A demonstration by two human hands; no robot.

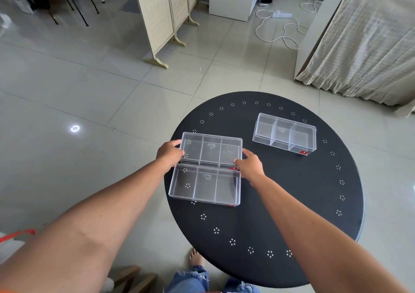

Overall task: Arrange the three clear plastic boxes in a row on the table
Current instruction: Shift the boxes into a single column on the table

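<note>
Three clear plastic boxes, each split into three compartments, lie on a round black table (pixel 280 203). The middle box (pixel 211 150) sits at the table's left side, held at both short ends: my left hand (pixel 169 152) grips its left end and my right hand (pixel 248 166) its right end. Directly in front of it, edge to edge, lies the near box (pixel 205 186), untouched. The far box (pixel 284 134) rests apart at the right rear, turned at a slight angle, with a red label at its near right corner.
The table's left edge runs close beside the two left boxes. Bare black tabletop stretches to the right and front. Beyond the table are a tiled floor, a folding screen (pixel 166 18), a cloth-covered piece of furniture (pixel 363 45) and a white cable (pixel 280 27).
</note>
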